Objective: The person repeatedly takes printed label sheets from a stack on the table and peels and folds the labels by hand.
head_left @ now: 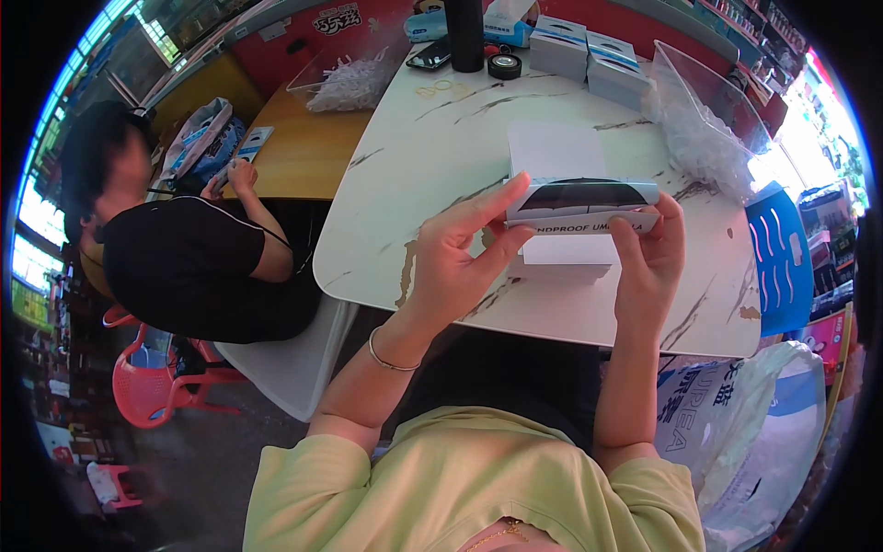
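A printed card (589, 210) is bent between my two hands above the table. It shows a dark umbrella picture and lettering that reads in part "NDPROOF UM". My left hand (474, 241) pinches its left end between thumb and fingers. At the right end, my right hand (649, 253) grips it the same way. Whether it is a folded sheet or a flattened box, I cannot tell. Below and behind it, a white stack (566, 250) lies on the marble-patterned table (414, 175), partly hidden by the card and my hands.
Stacked small boxes (589, 60), a black bottle (464, 37) and a tape roll (504, 65) stand at the back. A clear bin (704, 124) of plastic bags is at right. A co-worker (184, 248) sits left. A large white sack (754, 432) stands beside me.
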`<state>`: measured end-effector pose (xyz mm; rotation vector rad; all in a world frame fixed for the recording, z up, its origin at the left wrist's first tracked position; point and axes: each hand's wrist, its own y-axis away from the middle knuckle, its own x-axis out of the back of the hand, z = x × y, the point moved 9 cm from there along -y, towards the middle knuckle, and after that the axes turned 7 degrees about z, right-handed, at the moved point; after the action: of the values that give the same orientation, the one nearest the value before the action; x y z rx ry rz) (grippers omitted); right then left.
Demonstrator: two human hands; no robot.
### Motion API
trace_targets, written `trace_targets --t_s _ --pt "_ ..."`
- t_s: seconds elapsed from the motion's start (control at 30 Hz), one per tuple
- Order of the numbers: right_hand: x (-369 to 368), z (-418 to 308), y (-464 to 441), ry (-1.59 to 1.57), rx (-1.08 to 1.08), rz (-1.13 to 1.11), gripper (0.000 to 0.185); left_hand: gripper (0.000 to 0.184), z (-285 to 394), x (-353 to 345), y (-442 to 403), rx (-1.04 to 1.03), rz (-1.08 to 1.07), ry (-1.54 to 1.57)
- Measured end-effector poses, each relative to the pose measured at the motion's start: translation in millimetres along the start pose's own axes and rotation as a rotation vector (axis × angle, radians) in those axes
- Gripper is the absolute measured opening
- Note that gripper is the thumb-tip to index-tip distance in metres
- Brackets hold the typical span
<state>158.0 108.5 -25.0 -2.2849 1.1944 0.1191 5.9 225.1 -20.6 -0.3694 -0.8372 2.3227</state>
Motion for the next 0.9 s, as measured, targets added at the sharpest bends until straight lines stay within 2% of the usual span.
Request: trace_targets --t_s 0.9 --pt "0 -4 2 0.080 0.009 -0.024 0.031 0.044 -15 1 2 0.081 0.023 0.048"
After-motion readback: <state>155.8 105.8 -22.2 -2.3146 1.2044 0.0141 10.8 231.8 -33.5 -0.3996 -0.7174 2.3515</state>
